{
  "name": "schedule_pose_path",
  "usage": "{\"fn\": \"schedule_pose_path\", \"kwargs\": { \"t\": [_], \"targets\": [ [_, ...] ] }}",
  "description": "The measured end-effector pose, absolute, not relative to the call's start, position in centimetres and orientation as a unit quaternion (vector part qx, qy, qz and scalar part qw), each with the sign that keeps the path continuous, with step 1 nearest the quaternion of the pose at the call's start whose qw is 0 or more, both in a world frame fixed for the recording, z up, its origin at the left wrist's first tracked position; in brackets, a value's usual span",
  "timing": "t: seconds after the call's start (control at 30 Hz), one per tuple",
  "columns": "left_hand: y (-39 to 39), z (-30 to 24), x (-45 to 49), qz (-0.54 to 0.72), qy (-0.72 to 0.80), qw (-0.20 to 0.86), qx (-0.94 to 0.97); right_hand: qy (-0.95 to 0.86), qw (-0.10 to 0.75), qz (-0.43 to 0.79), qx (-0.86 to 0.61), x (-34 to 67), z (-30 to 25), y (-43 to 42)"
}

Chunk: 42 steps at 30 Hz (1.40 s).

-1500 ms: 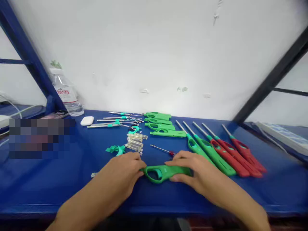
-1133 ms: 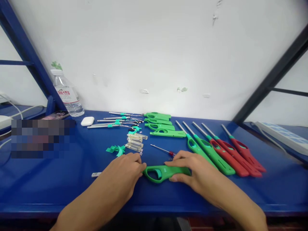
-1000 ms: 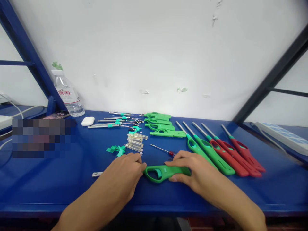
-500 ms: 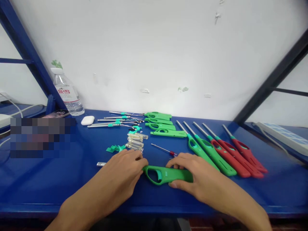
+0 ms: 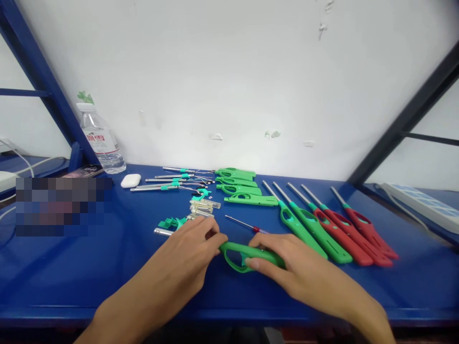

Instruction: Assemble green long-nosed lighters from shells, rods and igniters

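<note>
A green stick lighter handle [image 5: 234, 247] with a teal trigger inside its loop lies across both hands, near the table's front. My left hand [image 5: 195, 246] pinches its front end. A metal tube [image 5: 163, 232] pokes out to the left from behind that hand; whether it joins the handle is hidden. My right hand [image 5: 283, 260] is closed around the grip, with the thumb on the near side by the trigger. Just behind the right hand lies a screwdriver [image 5: 247, 224] with a red handle. Teal plastic pieces [image 5: 172, 222] and clear fuel tanks [image 5: 205, 206] lie beyond my left hand.
Green handle shells [image 5: 251, 199] and metal tubes with wires [image 5: 154, 188] are lined up near the wall. Whole green lighters [image 5: 324, 236] and red lighters [image 5: 367, 229] lie at right. A water bottle [image 5: 102, 143] and white case [image 5: 131, 180] stand at back left.
The handle has rolled, so its broad side no longer faces up as before. It shifted slightly right, and the tube moved right and back. My right thumb moved up onto it near the trigger.
</note>
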<state>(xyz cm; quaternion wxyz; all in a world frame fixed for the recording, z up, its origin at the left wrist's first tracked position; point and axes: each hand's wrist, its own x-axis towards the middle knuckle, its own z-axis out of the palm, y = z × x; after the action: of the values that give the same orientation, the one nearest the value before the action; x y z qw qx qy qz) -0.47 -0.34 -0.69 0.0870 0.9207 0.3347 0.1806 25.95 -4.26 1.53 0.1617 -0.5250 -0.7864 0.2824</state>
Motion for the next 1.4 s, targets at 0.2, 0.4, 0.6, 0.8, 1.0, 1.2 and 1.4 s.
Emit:
{"fn": "schedule_pose_path", "kwargs": {
  "t": [0.2, 0.4, 0.6, 0.8, 1.0, 1.2, 1.4],
  "targets": [
    [0.0, -0.9, 0.1, 0.254, 0.321, 0.042, 0.911, -0.779, 0.173, 0.272, -0.538, 26.6, 1.9, -4.4],
    [1.1, -0.4, -0.4, 0.265, 0.333, -0.08, 0.901, -0.77, 0.174, 0.25, -0.56, 27.9, 2.2, -4.5],
    [0.8, -0.5, -0.4, 0.277, 0.297, -0.038, 0.913, -0.771, 0.179, 0.237, -0.563, 28.0, 2.1, -4.8],
    [0.2, -1.0, -0.6, 0.255, 0.302, 0.037, 0.918, -0.771, 0.204, 0.185, -0.574, 28.3, 1.8, -5.3],
    [0.1, -0.8, -0.3, 0.233, 0.285, 0.041, 0.929, -0.79, 0.22, 0.15, -0.553, 28.2, 2.5, -5.4],
    [-0.1, -0.4, -0.1, 0.292, 0.256, -0.031, 0.921, -0.784, 0.25, 0.173, -0.541, 27.2, 2.9, -5.4],
    [-0.2, 0.2, 0.1, 0.307, 0.257, -0.055, 0.915, -0.77, 0.274, 0.159, -0.554, 26.9, 2.5, -5.5]
  ]
}}
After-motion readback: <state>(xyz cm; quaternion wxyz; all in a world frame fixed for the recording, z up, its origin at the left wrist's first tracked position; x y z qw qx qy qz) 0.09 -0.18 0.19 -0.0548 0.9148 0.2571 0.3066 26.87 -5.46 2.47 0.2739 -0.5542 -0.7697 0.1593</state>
